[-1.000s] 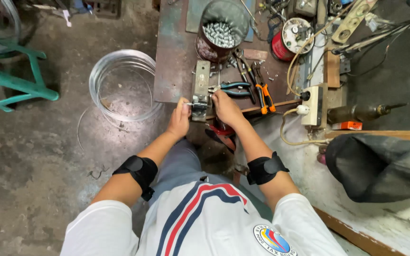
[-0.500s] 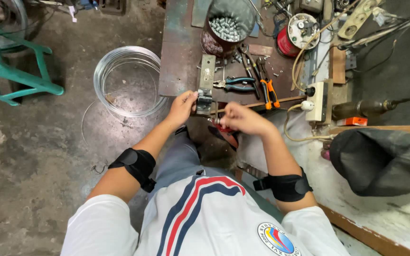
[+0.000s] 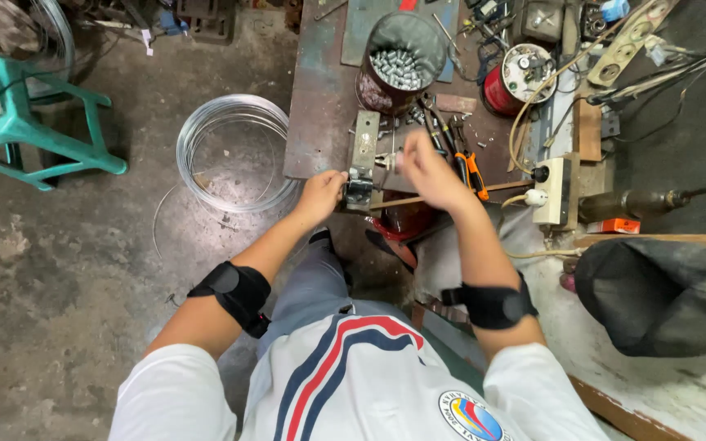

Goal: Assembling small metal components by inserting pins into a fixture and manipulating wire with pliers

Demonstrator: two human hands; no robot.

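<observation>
Cluttered steel workbench (image 3: 320, 106): left hand (image 3: 320, 196) clamps the small metal jig (image 3: 359, 188), rigid and heavy; right hand (image 3: 425, 170), apart, pinches something, probably springy wire.

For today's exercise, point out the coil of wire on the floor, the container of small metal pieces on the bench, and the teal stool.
coil of wire (image 3: 206, 122), head view, on its upper left rim.
container of small metal pieces (image 3: 399, 67), head view, on the pieces inside.
teal stool (image 3: 22, 122), head view, on its frame.

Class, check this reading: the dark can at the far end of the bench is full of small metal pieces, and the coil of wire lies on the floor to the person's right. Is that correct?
Not quite. The head view shows the coil of wire lying on the floor to the person's left, beside the bench, not to the right. The rest stands: the dark can at the far end of the bench is full of small metal pieces.
</observation>
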